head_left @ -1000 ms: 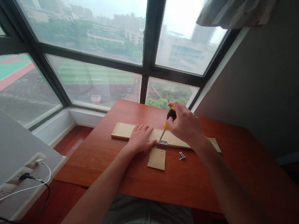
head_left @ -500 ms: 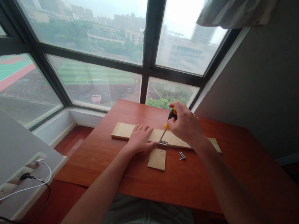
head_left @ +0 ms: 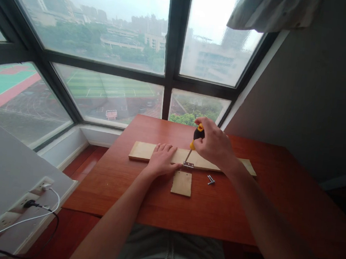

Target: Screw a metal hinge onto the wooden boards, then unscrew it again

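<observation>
My right hand point(head_left: 213, 144) is wrapped round the yellow-and-black handle of a screwdriver point(head_left: 192, 144), which leans slightly. Its tip meets a small metal hinge point(head_left: 188, 164) at the near edge of a long pale wooden board point(head_left: 205, 161). Flat on that board lies my left hand point(head_left: 163, 159), fingers stretched out and the thumb beside the hinge. Just in front of the hinge is a small square wooden piece point(head_left: 181, 184) with holes along its far edge. Several loose screws point(head_left: 211, 180) lie to the right of it. Whether a screw sits under the tip is too small to tell.
The reddish wooden table point(head_left: 117, 185) reaches up to the windows. At the left, plugs and cables point(head_left: 51, 201) hang from wall sockets point(head_left: 26, 200). A grey curtain point(head_left: 272, 12) hangs at the upper right.
My right hand has shifted very slightly on the screwdriver, and the handle's yellow end shows more. The left hand, board, hinge and screws stay in place.
</observation>
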Demonstrator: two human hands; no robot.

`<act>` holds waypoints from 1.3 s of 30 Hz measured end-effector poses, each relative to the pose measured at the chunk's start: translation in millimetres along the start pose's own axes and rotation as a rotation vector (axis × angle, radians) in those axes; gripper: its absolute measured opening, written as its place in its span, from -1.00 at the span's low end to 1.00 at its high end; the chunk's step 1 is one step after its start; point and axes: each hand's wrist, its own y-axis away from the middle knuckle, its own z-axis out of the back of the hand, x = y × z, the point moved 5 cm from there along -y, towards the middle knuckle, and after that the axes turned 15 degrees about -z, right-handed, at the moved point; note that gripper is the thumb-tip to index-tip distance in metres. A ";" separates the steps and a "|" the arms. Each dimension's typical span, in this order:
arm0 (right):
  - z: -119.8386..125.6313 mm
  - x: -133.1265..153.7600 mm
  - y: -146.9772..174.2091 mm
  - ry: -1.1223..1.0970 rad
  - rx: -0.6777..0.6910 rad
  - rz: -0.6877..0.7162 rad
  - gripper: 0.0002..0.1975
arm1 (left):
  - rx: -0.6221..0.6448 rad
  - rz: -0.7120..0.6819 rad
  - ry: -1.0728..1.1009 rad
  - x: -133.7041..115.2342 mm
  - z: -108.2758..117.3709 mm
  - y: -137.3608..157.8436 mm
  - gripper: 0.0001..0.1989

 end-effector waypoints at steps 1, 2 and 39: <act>0.3 0.3 0.2 0.003 -0.004 -0.005 -0.57 | -0.001 0.001 0.003 0.0 0.0 0.0 -0.32; 0.7 0.5 0.1 0.009 -0.011 -0.016 -0.60 | -0.001 0.001 0.005 0.0 -0.1 0.0 -0.32; -3.3 -3.9 -4.5 -0.022 0.016 -0.048 -0.57 | 0.015 0.002 -0.012 -1.0 0.4 0.3 -0.33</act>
